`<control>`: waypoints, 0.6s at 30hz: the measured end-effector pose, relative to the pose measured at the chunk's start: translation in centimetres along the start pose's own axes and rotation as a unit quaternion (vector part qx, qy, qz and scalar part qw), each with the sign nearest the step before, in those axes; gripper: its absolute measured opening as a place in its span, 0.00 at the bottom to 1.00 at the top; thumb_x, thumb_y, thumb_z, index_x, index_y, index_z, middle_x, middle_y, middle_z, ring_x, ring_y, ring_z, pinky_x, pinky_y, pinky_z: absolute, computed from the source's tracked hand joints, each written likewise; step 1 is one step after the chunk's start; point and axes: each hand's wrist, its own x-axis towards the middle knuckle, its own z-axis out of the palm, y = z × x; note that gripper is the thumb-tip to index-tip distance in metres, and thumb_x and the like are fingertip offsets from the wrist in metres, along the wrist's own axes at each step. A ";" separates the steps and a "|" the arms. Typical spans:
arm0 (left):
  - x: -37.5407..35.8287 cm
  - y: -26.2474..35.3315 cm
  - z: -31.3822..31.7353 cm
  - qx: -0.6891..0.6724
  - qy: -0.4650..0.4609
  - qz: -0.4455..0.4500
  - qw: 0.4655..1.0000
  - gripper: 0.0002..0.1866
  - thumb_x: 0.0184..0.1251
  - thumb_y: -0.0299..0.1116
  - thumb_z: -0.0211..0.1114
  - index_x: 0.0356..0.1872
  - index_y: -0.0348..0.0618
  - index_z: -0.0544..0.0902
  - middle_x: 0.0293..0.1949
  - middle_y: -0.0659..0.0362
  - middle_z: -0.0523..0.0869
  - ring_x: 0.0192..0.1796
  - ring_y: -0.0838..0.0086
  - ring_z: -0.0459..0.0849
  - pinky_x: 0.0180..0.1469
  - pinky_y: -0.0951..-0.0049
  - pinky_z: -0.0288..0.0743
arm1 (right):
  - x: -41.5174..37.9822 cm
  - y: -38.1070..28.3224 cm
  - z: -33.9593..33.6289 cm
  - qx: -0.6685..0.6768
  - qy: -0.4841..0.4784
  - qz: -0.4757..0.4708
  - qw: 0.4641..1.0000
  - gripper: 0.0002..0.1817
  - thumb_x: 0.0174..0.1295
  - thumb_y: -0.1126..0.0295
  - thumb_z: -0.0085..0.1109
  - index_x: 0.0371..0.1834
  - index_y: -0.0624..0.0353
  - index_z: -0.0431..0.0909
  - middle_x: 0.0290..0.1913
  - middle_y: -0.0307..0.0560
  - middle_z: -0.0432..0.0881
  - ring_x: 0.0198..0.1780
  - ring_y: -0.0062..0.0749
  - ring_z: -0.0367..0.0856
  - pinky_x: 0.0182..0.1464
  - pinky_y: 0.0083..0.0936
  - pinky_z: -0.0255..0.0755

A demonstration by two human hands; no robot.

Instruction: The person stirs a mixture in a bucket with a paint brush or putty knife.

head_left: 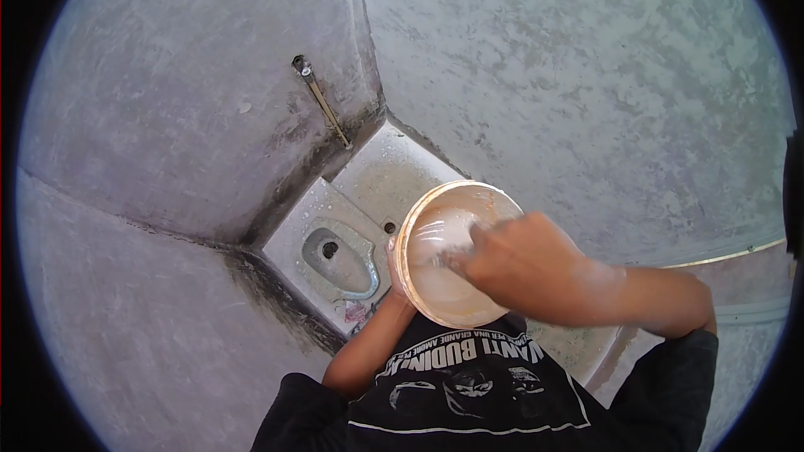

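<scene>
My left hand (394, 264) supports a white bucket (465, 311) from its left side, with the fingers pressed to the outer wall below the rim. The bucket leans with its mouth toward me, and whitish liquid (452, 226) lies inside it. Over the mouth is my right hand (523, 264), its fingers closed and reaching into the bucket. Something greyish and smeared by motion shows at the fingertips; I cannot make out what it is. The far wall of the bucket hides part of my left hand.
Below to the left, a squat toilet (360, 272) is set in a tiled raised floor (402, 163), beside a small drain hole (389, 228). A pipe with a tap (322, 100) runs down the grey wall (193, 75). Another mottled wall (569, 92) rises at the right.
</scene>
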 end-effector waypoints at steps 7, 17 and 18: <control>0.6 0.1 -2.5 0.077 0.050 0.035 0.995 0.37 0.67 0.63 0.43 0.64 0.42 0.68 0.61 0.49 0.74 0.59 0.58 0.76 0.61 0.58 0.72 | 0.6 1.6 2.9 -0.035 -0.079 0.070 0.994 0.05 0.55 0.72 0.56 0.32 0.58 0.81 0.25 0.49 0.83 0.28 0.37 0.85 0.25 0.30 0.76; 1.3 -1.0 -3.4 0.192 0.027 -0.005 0.981 0.39 0.66 0.65 0.40 0.66 0.43 0.65 0.62 0.48 0.72 0.61 0.56 0.74 0.64 0.54 0.68 | -1.3 0.4 4.6 0.270 -0.072 0.162 0.947 0.12 0.58 0.62 0.59 0.35 0.57 0.84 0.26 0.55 0.82 0.33 0.49 0.83 0.37 0.41 0.76; 1.3 -1.0 -3.4 0.186 0.024 -0.010 0.982 0.39 0.66 0.65 0.40 0.66 0.43 0.65 0.62 0.48 0.72 0.61 0.56 0.74 0.64 0.53 0.68 | -1.2 0.3 4.4 0.270 -0.071 0.163 0.946 0.12 0.58 0.62 0.59 0.35 0.57 0.84 0.26 0.55 0.82 0.33 0.49 0.83 0.37 0.41 0.76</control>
